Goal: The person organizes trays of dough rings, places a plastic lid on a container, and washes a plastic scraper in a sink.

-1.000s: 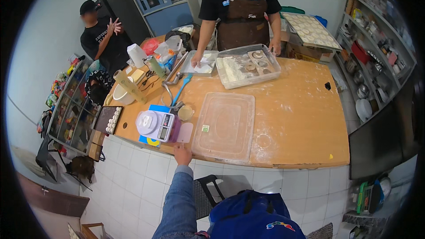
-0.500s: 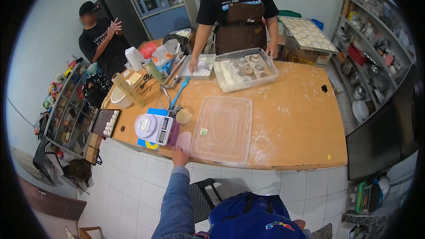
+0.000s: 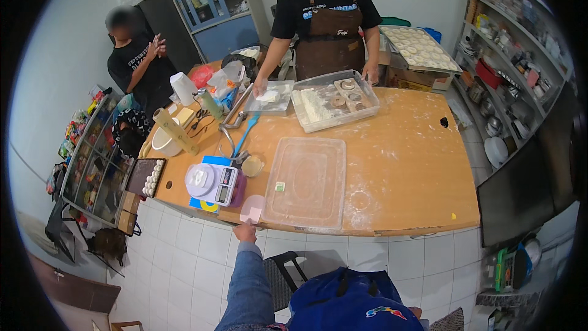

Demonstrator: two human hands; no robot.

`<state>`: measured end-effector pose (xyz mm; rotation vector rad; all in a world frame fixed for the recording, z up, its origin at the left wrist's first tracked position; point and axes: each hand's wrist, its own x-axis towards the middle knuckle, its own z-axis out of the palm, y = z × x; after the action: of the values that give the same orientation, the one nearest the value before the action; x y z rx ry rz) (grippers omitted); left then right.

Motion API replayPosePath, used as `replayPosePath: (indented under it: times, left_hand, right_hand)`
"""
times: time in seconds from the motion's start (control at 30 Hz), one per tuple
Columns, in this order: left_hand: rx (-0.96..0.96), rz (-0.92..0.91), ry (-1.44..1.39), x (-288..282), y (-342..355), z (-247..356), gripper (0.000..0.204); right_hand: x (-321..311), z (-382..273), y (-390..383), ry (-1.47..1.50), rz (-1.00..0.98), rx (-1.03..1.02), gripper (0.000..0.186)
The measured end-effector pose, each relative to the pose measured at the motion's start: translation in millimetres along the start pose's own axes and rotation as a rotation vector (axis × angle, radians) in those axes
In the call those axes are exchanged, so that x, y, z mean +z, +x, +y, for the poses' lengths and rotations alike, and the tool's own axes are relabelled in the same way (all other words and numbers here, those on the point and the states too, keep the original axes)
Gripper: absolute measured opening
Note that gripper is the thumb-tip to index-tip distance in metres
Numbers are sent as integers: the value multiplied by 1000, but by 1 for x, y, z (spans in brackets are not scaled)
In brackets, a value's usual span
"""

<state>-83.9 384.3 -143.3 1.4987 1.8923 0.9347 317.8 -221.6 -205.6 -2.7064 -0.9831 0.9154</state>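
My left hand (image 3: 245, 231), at the end of a denim sleeve, is at the table's front edge. Its fingers reach the near edge of a pale pink dough scraper (image 3: 252, 208) lying on the tabletop; whether they touch it I cannot tell. Just beyond stands a white kitchen scale (image 3: 212, 184) with a purple container (image 3: 239, 190) beside it. To the scraper's right lies a translucent plastic lid (image 3: 305, 182), dusted with flour. Only a sliver of my right hand (image 3: 416, 311) shows beside my blue apron (image 3: 355, 300); its fingers are hidden.
Across the wooden table (image 3: 410, 165), a person in a brown apron (image 3: 331, 46) reaches into a metal tray (image 3: 269, 104) beside a clear flour bin (image 3: 335, 110). Another person (image 3: 138, 64) stands at left. A chair (image 3: 283, 276) is below the front edge. Dough balls (image 3: 152, 178) sit on a dark tray.
My left hand has drawn back toward me, off the table's edge. The pink scraper now lies slightly nearer the front edge. The person opposite has shifted a hand in the tray.
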Motion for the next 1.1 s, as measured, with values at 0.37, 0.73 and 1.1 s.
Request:
replayPosePath:
  times: [0.37,0.73,1.1]
  left_hand:
    - [-454,-188,-775,-4,-20,48,4]
    - [-717,-4,-1315,-33,-55,32,10]
    - [-424,-831,-589,12,-212,150,18]
  right_hand:
    - [10,7,-11,13,8,47,10]
    - [20,9,-18,6,18,32,10]
    - [-27,-68,52,682,413,44,21]
